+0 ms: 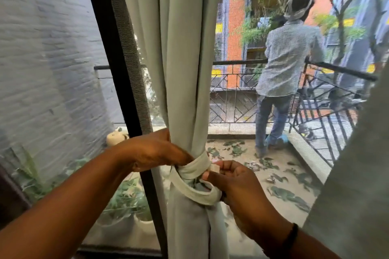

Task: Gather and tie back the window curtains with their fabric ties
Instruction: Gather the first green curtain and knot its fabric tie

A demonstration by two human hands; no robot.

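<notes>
1. The curtain (179,59) hangs bunched up next to the dark window frame (124,69).
2. The tie (194,169) goes around the curtain low down, and one loop of it hangs loose in front.
3. The left hand (153,149) holds the tie on the curtain's left side, fingers curled.
4. The right hand (229,181) pinches the tie's white end on the right.
5. Outside, a person (284,65) stands at the railing (237,90).

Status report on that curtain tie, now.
Left hand grips gathered curtain. Right hand pinches fabric tie, looped round, not fastened. Nothing blocking.
</notes>
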